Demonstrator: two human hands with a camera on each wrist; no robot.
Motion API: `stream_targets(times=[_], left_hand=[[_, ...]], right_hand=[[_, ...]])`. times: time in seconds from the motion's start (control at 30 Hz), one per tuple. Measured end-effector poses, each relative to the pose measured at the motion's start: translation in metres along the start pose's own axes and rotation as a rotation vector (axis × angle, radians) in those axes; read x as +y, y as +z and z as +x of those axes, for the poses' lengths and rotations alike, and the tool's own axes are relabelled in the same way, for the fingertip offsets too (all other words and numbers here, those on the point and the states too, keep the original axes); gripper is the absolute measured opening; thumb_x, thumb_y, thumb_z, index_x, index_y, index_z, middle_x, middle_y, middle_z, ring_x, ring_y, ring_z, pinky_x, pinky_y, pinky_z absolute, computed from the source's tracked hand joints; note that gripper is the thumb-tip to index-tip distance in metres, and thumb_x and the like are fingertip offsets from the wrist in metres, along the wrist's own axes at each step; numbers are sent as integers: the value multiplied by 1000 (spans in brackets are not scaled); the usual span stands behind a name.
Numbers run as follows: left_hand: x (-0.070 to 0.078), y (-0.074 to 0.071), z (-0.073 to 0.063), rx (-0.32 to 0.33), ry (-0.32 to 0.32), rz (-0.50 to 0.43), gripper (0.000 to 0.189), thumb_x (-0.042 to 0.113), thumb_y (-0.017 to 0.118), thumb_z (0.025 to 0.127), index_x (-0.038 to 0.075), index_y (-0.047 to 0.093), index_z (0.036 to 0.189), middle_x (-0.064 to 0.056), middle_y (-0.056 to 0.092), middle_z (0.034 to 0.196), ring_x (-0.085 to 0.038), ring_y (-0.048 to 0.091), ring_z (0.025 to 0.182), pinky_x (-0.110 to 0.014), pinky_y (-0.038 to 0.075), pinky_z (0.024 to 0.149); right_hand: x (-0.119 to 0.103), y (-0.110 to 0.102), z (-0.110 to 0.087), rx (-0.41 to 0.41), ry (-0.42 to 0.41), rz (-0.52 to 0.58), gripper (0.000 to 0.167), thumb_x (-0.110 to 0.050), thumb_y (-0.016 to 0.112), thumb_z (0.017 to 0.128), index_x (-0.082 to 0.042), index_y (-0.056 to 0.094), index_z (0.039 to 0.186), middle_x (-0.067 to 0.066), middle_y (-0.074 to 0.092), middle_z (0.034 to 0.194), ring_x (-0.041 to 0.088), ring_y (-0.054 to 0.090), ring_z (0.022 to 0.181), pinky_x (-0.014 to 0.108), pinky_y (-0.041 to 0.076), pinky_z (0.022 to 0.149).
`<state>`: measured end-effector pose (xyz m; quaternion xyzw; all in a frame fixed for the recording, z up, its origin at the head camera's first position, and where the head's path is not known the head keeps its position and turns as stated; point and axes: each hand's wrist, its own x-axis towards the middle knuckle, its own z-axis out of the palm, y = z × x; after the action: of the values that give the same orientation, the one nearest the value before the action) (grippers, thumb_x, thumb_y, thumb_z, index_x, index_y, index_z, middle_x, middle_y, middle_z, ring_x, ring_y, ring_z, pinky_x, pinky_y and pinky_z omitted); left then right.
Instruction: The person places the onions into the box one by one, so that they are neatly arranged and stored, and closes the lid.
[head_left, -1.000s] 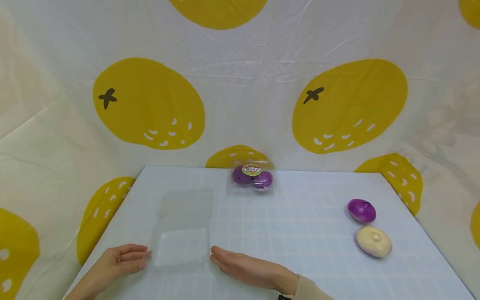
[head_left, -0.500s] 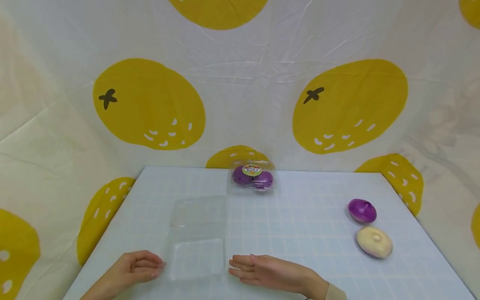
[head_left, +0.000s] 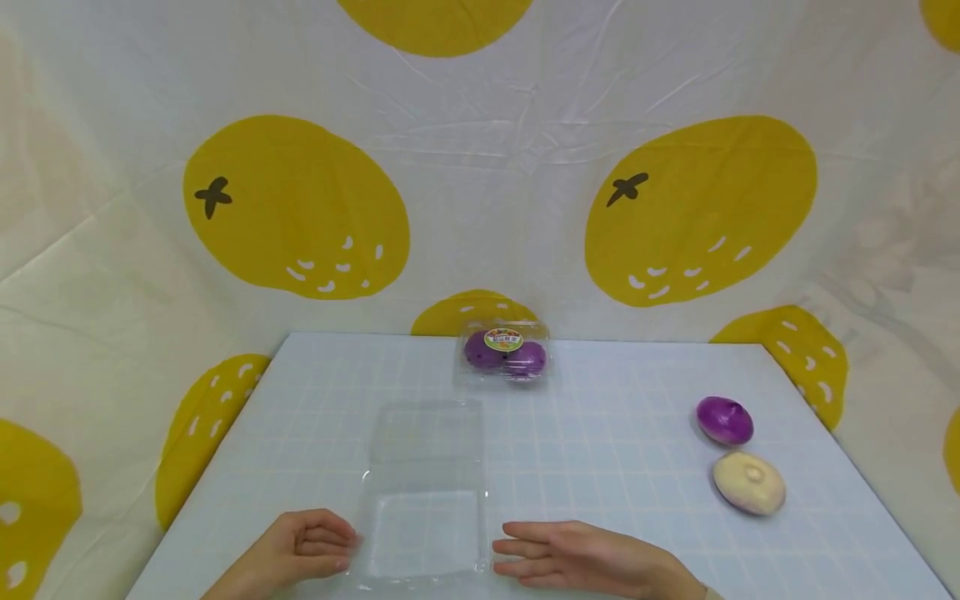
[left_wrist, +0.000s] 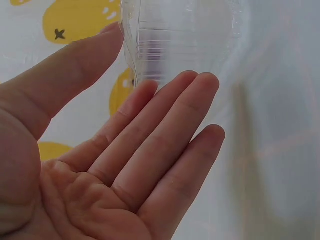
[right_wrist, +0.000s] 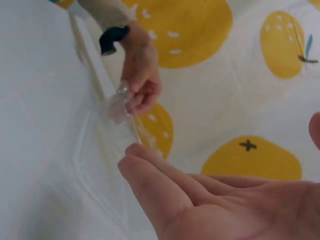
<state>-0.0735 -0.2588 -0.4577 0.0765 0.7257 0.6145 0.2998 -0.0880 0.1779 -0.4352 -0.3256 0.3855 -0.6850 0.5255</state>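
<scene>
A clear plastic clamshell box (head_left: 426, 533) lies unfolded on the table, its lid (head_left: 427, 433) laid back away from me. No contents show inside it. On its left side is my left hand (head_left: 288, 552), fingertips right at the box wall. The left wrist view shows those fingers nearly straight, with the thumb apart from them near the box edge. Along the opposite side my right hand (head_left: 592, 558) holds its fingers out straight, the tips close to the wall. Neither hand curls round the box.
Toward the right of the checked table (head_left: 600, 467) sit a purple onion-shaped vegetable (head_left: 724, 421) and a pale, flattened round one (head_left: 748, 483). A shut clear box (head_left: 504, 354) with purple vegetables and a label stands at the back edge. Fruit-printed cloth (head_left: 495, 183) hangs behind.
The open clamshell box has slid to the right and slightly toward me, with both hands moving alongside it. The vegetables and the shut box have stayed in place.
</scene>
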Motion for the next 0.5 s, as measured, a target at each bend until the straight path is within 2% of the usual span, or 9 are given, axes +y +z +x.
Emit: stream_targets(times=[0.1,0.23,0.33,0.5], left_hand=[[0,7,6,-3,15,12,31,16,72,91,-6,63,112,-17,70,110,-23,67,96,-24,58,81],[-1,17,15,-29,102,3,29,10,70,92,-10,62,112,-22,68,110,-18,69,93,-23,58,80],[0,24,22,-39,140,-10,28,8,69,92,-11,61,111,-24,67,110,-16,69,93,-23,58,79],[3,34,30,-15,144,-9,29,8,72,91,-10,62,111,-21,67,109,-17,69,94,-23,58,79]], right_hand=[[-1,-4,-9,-6,39,-82,54,-22,9,110,8,-1,154,27,4,162,36,17,149,42,19,121],[-1,-8,-20,-21,33,-198,57,-23,16,111,9,-3,153,30,4,160,39,20,147,44,22,120],[-3,-8,-28,-2,35,-214,58,-24,20,111,10,-2,153,30,6,160,39,21,146,43,23,120],[-5,-9,-41,46,45,-237,59,-27,18,111,8,0,154,26,10,161,36,24,146,39,24,120]])
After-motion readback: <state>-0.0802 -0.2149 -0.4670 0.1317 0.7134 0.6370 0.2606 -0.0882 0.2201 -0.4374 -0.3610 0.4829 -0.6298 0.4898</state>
